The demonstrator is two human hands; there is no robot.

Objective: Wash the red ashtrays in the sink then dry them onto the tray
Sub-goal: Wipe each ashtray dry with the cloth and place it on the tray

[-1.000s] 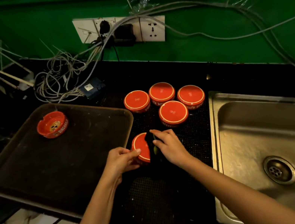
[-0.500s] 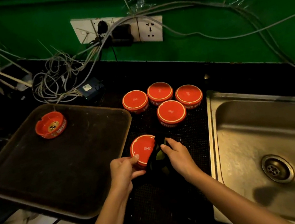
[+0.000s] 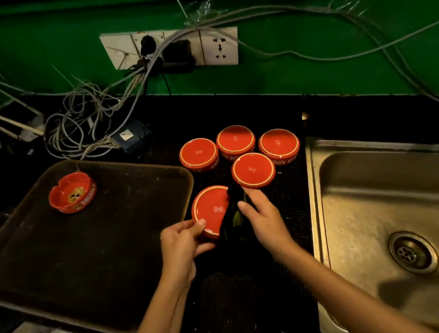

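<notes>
My left hand [image 3: 181,245] grips an upside-down red ashtray [image 3: 211,211] by its near rim, just right of the dark tray [image 3: 153,266]. My right hand [image 3: 264,221] holds a dark cloth [image 3: 234,216] against the ashtray's right side. One red ashtray [image 3: 73,193] sits upright at the tray's far left corner. Several more red ashtrays lie upside down on the black mat [image 3: 290,192], the nearest of them [image 3: 253,170] just beyond my right fingers. The steel sink [image 3: 410,191] lies to the right.
A tangle of grey cables [image 3: 83,131] and a small adapter [image 3: 132,136] lie behind the tray. A socket strip [image 3: 220,46] hangs on the green wall. The sink drain [image 3: 412,252] is at the right. The counter's front edge runs below my forearms.
The held ashtray has tilted so more of its red base shows. My right hand with the cloth has slid slightly along the ashtray's right side.
</notes>
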